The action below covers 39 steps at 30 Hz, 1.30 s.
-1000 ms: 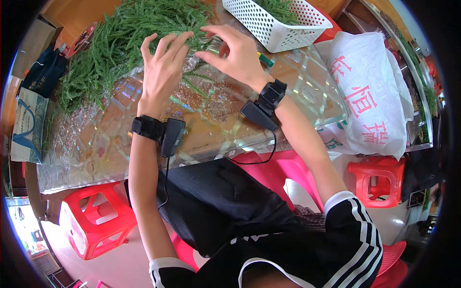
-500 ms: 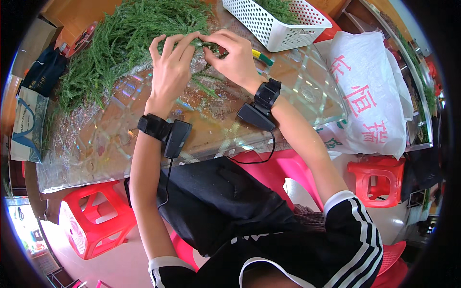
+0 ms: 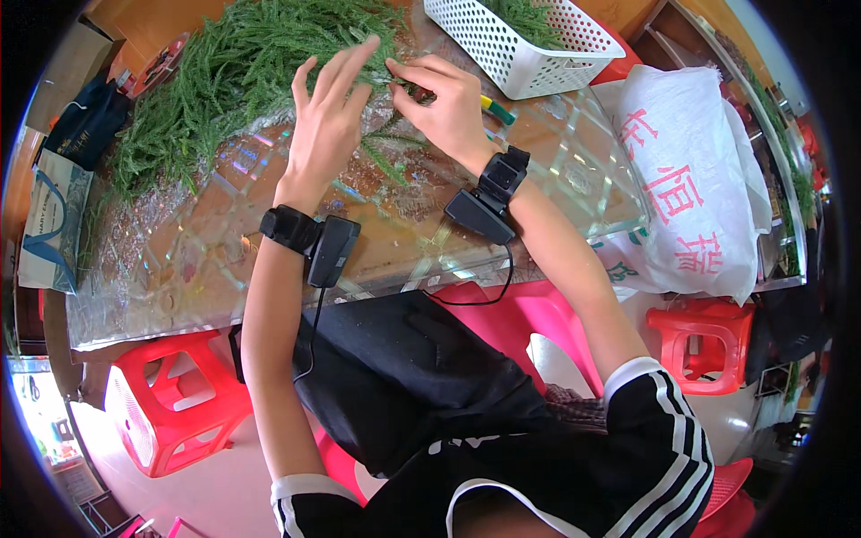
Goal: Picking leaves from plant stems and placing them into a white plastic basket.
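Observation:
Over the table's far middle, my right hand (image 3: 448,106) pinches a green needle-leaved sprig between thumb and fingers. Part of this sprig (image 3: 386,160) hangs below the hands, spreading over the table. My left hand (image 3: 325,125) is beside it, fingers stretched and apart, with no item visible in them. Its fingertips reach over the edge of a large pile of similar green sprigs (image 3: 224,81). Where the right fingertips meet, the stem is mostly hidden. A green-and-yellow stick-like tool (image 3: 498,111) lies just right of my right hand.
A white perforated basket (image 3: 529,67) with greenery stands at the far right. Beside it sits a white woven sack (image 3: 668,179) with red markings. Clear plastic covers the table (image 3: 386,233). Paper bags (image 3: 56,224) stand at the left; red stools (image 3: 175,403) are below.
My left fingers have lifted away from the right fingertips and straightened, leaving a gap between the hands. The right hand keeps its pinch on the sprig.

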Available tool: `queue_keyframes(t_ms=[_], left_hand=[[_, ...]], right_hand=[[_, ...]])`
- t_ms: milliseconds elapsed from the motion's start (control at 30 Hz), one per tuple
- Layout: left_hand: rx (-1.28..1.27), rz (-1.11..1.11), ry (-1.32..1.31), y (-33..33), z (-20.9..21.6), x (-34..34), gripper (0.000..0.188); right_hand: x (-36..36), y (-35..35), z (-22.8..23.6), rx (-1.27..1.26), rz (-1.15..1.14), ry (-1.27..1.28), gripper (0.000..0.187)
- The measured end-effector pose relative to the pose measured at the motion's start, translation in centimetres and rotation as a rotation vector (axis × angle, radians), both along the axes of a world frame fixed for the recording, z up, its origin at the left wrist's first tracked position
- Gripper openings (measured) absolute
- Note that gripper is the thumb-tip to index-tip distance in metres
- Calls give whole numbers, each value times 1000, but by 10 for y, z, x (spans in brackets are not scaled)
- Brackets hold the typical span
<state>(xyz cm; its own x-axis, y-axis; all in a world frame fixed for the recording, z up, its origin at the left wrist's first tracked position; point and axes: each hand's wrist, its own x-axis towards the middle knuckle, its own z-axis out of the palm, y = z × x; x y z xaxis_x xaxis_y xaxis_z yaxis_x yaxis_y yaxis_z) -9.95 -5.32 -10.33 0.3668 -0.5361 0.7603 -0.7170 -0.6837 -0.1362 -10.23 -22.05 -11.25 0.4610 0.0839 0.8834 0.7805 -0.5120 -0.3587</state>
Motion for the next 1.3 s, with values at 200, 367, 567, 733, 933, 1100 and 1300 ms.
queue_keyframes(t_ms=[200,367,567,733,933,1100,1300], left_hand=[[-22,-19,1,1,2,-1,10],[23,-14,-6,8,5,0,9],[48,3,-54,10,3,0,5],[32,28,-139,16,3,-1,4],[39,20,-179,18,2,0,4],[-2,6,-170,17,3,0,4],[-3,13,-151,14,5,-2,3]], right_hand=[[0,-1,-1,-13,-21,34,24],[-1,2,1,37,9,78,23],[-1,-4,1,-100,40,105,26],[2,-9,8,-222,111,85,26],[1,-12,9,-314,174,132,26],[-3,-11,12,-179,195,261,28],[-4,-13,11,-46,270,326,29]])
